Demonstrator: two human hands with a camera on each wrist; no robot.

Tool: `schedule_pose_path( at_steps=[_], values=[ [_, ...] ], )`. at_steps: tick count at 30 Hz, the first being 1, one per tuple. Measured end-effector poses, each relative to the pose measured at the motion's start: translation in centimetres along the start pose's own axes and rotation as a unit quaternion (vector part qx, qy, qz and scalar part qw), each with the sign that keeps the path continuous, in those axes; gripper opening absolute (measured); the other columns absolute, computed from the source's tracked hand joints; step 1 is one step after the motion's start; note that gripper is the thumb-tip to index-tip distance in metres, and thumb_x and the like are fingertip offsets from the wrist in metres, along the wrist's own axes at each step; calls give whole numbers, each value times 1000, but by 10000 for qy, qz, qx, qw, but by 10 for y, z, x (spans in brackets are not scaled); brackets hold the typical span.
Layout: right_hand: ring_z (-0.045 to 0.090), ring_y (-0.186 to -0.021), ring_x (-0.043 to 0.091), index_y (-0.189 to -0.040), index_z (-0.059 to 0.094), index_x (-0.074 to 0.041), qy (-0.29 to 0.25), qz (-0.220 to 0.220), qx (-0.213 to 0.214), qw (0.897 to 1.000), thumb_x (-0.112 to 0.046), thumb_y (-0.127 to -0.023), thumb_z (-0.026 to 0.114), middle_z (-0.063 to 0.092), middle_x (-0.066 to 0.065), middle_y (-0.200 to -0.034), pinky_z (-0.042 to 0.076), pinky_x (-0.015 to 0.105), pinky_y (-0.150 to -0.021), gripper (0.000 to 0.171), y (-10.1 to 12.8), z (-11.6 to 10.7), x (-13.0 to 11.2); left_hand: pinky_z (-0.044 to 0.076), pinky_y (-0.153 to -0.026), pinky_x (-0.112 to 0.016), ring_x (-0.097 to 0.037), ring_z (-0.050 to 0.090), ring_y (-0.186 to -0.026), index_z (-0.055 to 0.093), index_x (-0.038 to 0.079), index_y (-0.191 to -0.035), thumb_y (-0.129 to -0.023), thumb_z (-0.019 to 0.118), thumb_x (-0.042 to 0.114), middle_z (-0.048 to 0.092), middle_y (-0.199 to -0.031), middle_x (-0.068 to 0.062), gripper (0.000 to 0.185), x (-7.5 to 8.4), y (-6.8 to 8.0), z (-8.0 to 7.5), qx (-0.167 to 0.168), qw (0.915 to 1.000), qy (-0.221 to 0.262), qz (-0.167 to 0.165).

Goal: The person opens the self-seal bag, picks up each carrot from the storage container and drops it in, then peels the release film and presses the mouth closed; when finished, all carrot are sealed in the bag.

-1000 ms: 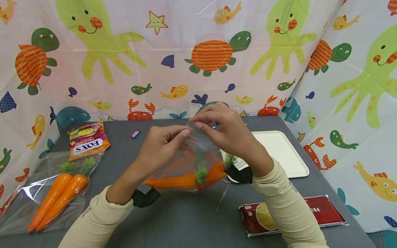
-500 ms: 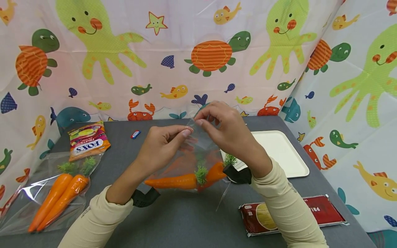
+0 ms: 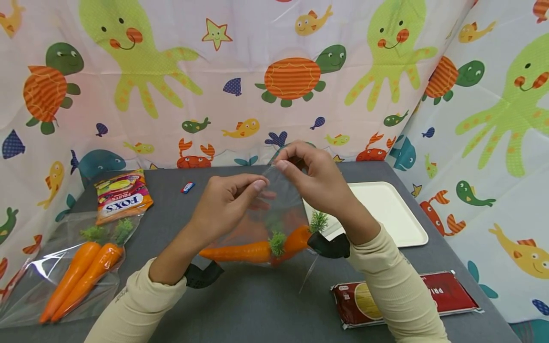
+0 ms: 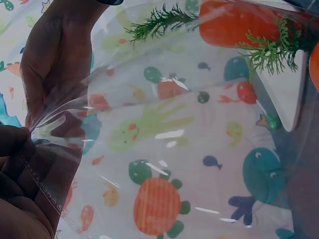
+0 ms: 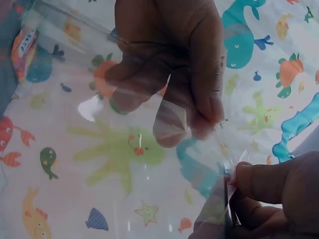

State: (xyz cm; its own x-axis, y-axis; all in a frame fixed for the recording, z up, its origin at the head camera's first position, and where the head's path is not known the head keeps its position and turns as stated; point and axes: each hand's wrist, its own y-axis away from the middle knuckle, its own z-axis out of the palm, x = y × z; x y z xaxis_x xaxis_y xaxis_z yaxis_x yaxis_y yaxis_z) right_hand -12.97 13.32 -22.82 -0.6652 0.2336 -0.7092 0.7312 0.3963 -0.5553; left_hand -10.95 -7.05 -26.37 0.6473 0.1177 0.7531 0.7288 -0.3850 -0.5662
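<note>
At far left a sealed bag of carrots [image 3: 64,271] lay on the grey surface [image 3: 257,305], a sweets packet [image 3: 122,196] behind it. The left hand [image 3: 227,202] pinched the top edge of a clear bag [image 3: 274,209] between thumb and forefinger, wrist raised above the surface. That bag hung from the fingers, two carrots [image 3: 257,247] at its bottom resting on the surface. The right hand [image 3: 315,178] pinched the same edge just beside, fingers curled. Bare surface lay in front; a white tray [image 3: 390,209] and red packet [image 3: 407,297] sat right.
</note>
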Motion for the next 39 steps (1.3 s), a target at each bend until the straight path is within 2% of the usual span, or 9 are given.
schedule_pose_path(
  at_steps=[6,11,16,22,25,32,39],
  values=[
    [48,-76,21,-99,58,8,-370,90,662,9971,5,-96,56,54,11,-88,42,25,-68,5,1,-10,0,58,-69,-31,-15,72,-79,69,-7,-108,-97,58,2,74,-92,-11,18,-3,4,-2,137,9998,104,-44],
    [55,-79,25,-98,60,9,-410,89,796,9959,5,-94,59,59,11,-89,48,25,-72,6,1,-11,2,59,-68,-31,-16,72,-78,69,-7,-110,-97,59,3,74,-92,-12,19,-5,5,-4,198,9996,88,-206],
    [62,-83,24,-98,62,10,-570,111,693,9959,4,-94,60,65,9,-88,51,27,-75,7,2,-12,2,59,-68,-31,-16,72,-79,69,-6,-111,-97,58,4,74,-92,-12,20,-5,6,-4,212,9992,144,-314],
    [55,-68,24,-99,61,7,-919,357,350,9945,0,-96,58,64,12,-84,51,29,-62,8,5,-18,4,59,-67,-31,-16,72,-77,69,-6,-110,-98,58,4,74,-91,-12,20,-6,6,-7,315,9988,82,-372],
    [55,-66,24,-100,61,6,-1064,494,262,9928,-1,-97,58,62,14,-84,51,29,-60,8,7,-22,5,59,-67,-32,-16,72,-76,69,-5,-110,-98,58,6,74,-90,-11,20,-6,6,-8,326,9988,77,-357],
    [63,-72,27,-99,57,10,-1520,610,216,9863,1,-97,56,62,16,-85,57,35,-71,9,10,-32,11,59,-66,-33,-17,73,-76,69,-6,-111,-98,57,3,74,-90,-11,19,-8,6,-14,375,9987,57,-327],
    [67,-78,26,-98,58,7,-1725,749,131,9821,2,-97,56,62,14,-85,57,39,-80,6,16,-42,17,58,-71,-32,-17,73,-75,69,-5,-111,-98,58,3,74,-90,-10,19,-10,9,-25,551,9977,-98,-370]
  ],
)
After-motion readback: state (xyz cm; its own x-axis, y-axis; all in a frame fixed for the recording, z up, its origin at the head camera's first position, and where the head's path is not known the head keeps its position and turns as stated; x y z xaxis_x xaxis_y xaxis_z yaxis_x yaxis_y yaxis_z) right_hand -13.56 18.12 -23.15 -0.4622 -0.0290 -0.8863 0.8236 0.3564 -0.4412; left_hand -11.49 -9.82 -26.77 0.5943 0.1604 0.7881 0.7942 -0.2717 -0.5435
